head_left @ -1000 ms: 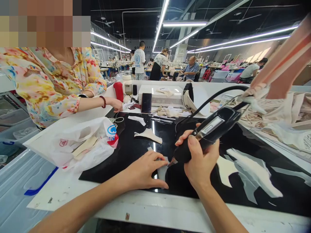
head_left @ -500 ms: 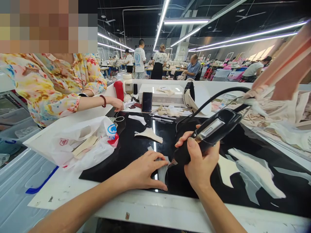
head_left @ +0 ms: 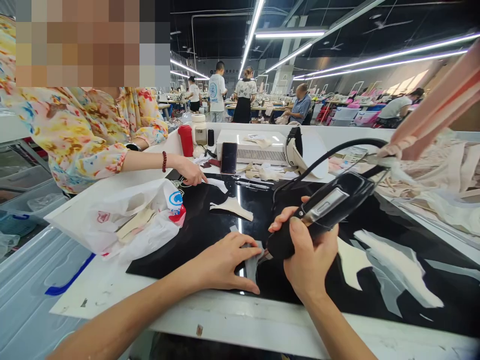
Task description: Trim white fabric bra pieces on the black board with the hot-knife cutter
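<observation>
My right hand (head_left: pixel 309 257) is wrapped round a black corded hand tool (head_left: pixel 322 207), its tip down at the edge of a small pale fabric piece (head_left: pixel 252 262) on the glossy black work surface (head_left: pixel 210 225). My left hand (head_left: pixel 223 262) lies flat with fingers spread, pressing that piece down just left of the tool tip. The tool's black cable (head_left: pixel 330 152) arcs up and away to the right.
A co-worker in a floral shirt stands at the left, one hand (head_left: pixel 191 172) on the table's far edge. A white plastic bag (head_left: pixel 127 217) lies left; more fabric cut-outs (head_left: pixel 390 260) lie right. A phone (head_left: pixel 228 157), red cup (head_left: pixel 186 140) and white box (head_left: pixel 255 147) stand behind.
The co-worker's hand has slid right along the table edge toward the black surface. My hands and the tool have barely shifted; the view moved slightly.
</observation>
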Demonstrator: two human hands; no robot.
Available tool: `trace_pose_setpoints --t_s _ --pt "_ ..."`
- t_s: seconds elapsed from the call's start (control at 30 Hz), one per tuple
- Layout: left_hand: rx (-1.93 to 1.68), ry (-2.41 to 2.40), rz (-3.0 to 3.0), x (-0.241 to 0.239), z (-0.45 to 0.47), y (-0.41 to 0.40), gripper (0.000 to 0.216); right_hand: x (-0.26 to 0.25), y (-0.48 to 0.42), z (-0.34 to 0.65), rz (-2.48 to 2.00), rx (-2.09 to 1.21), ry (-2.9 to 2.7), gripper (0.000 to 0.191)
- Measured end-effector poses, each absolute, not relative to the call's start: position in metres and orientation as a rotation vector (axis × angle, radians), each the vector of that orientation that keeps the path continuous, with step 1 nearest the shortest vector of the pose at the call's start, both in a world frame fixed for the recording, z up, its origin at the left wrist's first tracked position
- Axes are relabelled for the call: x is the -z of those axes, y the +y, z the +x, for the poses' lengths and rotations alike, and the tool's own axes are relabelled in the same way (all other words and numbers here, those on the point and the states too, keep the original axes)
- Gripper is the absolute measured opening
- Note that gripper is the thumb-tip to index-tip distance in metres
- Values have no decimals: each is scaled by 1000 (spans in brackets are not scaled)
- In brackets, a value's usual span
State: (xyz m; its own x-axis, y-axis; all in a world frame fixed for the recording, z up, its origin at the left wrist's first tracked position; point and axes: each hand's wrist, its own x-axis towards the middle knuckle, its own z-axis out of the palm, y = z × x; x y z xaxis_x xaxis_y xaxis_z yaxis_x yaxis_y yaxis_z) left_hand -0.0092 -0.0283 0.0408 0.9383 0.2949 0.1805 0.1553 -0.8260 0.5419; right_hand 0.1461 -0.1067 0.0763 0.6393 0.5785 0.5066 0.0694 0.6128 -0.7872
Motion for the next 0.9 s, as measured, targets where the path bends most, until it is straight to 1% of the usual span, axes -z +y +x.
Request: trace_pose_setpoints --t_s 0.13,0.3,0.77,0.9 --pt "-353 297 2547 -42 -9 -28 67 -78 -109 144 -894 -349 -842 32" --pt "-346 284 2537 -41 -10 -26 68 -78 -115 142 -845 -392 -831 40" --pt "-322 293 2538 -44 -10 -27 69 -79 -119 138 -828 -420 -837 39" --pt "-320 287 2541 -43 -11 -27 69 -79 -120 136 -876 -415 -839 35"
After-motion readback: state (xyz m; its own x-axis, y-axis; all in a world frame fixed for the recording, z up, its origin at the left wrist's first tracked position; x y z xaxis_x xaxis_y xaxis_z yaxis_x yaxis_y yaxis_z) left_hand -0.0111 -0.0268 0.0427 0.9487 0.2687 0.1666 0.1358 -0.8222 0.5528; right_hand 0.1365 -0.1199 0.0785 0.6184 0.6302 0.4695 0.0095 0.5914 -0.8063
